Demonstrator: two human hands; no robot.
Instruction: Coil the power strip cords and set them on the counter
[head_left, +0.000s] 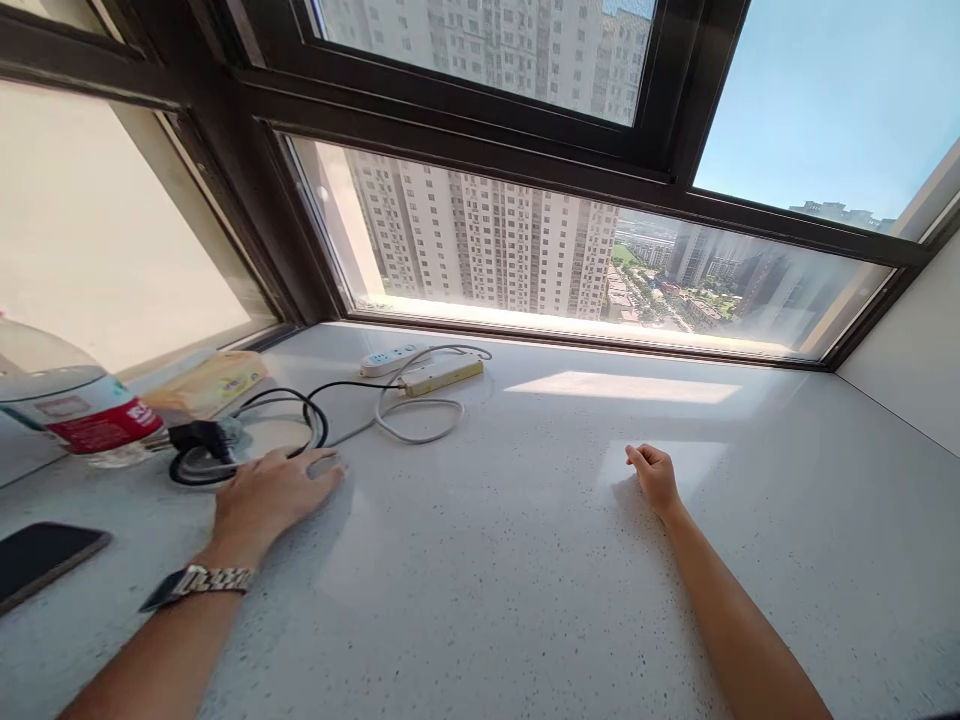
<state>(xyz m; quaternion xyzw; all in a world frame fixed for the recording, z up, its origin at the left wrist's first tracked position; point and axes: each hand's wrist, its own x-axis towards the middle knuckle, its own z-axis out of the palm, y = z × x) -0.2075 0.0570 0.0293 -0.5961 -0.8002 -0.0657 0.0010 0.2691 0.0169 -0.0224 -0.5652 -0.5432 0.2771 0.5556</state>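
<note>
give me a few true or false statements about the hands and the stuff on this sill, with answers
1. The left hand lies flat beside the black cable. True.
2. The right hand holds the phone. False: it rests on the bare sill, holding nothing; the phone lies far left.
3. A watch is on the left wrist. True.
4. The bottle stands by the right hand. False: it is at the left edge, near the left hand.
5. Two power strips lie near the window. True.
</note>
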